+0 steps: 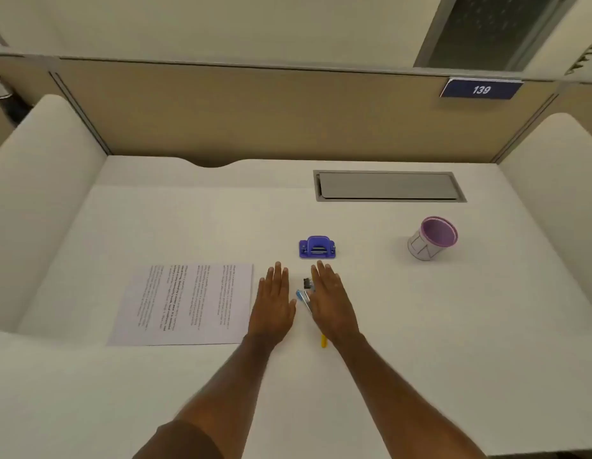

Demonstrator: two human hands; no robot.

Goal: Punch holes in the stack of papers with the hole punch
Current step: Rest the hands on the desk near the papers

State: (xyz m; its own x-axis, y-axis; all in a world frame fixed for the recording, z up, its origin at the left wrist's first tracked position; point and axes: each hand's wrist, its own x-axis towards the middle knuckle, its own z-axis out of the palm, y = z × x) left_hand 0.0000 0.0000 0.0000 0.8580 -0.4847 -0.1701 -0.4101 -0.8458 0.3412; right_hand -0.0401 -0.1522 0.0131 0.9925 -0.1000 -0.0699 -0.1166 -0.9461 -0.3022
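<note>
Two hands lie flat on the desk [420, 326], fingers straight and close together, holding nothing. The left hand [274, 303] rests just right of the stack of papers [185, 304], whose long axis runs left to right. A few pens [304, 298] lie between the hands, partly under the right hand [332, 301]. The hole punch [317, 247] sits just beyond the right fingertips [321, 268], apart from them; the right hand is judged nearer. A pen cup [432, 239] stands well right.
</note>
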